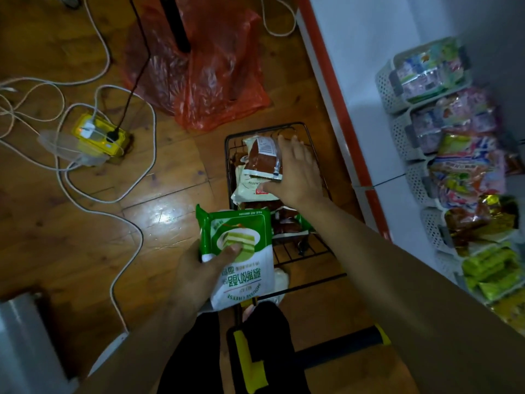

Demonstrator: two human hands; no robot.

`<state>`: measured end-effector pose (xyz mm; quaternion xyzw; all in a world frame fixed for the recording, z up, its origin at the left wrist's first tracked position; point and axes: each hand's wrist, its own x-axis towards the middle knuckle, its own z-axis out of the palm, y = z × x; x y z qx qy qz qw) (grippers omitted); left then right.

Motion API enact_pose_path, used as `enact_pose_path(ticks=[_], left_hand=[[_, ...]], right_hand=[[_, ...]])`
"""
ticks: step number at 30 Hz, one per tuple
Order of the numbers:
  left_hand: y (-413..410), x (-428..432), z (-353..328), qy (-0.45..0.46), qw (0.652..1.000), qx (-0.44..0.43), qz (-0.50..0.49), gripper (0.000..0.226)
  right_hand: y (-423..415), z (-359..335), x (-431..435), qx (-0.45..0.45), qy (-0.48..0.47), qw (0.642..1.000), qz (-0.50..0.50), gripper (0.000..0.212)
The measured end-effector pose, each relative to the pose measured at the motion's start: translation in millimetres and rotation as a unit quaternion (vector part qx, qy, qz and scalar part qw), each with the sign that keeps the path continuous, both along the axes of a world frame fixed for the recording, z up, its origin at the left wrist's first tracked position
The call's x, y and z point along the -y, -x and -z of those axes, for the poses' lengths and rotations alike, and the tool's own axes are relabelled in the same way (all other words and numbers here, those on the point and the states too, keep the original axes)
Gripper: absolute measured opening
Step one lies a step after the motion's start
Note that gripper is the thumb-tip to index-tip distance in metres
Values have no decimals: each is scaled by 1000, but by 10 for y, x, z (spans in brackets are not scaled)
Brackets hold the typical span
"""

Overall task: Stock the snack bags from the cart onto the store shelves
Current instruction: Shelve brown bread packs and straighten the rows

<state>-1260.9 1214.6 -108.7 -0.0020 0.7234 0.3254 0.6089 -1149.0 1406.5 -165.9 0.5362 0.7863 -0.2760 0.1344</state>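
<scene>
A black wire cart [284,127] stands on the wooden floor beside the shelf and holds several snack bags. My left hand [199,275] grips a green and white cake bag [241,257] just left of the cart's near end. Over the cart, my right hand [295,174] has its thumb and fingers closed on a brown and white snack bag [260,157] lying on top of the pile. A cream bag [250,191] lies under it. White shelves [377,89] with a red edge run along the right.
White perforated baskets [386,92] full of colourful snack packs line the shelf at right. An orange plastic bag [210,78] lies on the floor beyond the cart. A yellow power strip [98,137] and loose white cables sprawl at left. The cart's yellow and black handle [377,336] is near my legs.
</scene>
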Motion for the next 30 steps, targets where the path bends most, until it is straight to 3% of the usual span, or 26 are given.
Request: enact_pose_path(ticks=[8,13,16,19,24,27,30], left_hand=[[16,12,1,-5,999,9,-49,25],[5,-110,-152,-20,998,2,-51,22],[-20,-177,-299,-32,998,-10,-46,26],[-70,-246,-520,-44,998,-11,-49,19],[-198,-307,-1059,-82,996,0,-28,15],[-267,-314,-1444,-94,996,5,2,23],[-299,-279,-1890,-103,993,-1,50,29]], right_hand=[[30,276,-167,1,10,1000,-2,90],[-130,-73,-82,-140,34,986,82,69],[-230,-471,53,-238,104,944,202,57],[-431,-862,190,-276,143,904,293,52],[-844,-1549,521,-348,229,775,476,43],[-1014,-2040,759,-373,231,720,538,57],[-1151,-2549,1024,-411,212,662,590,46]])
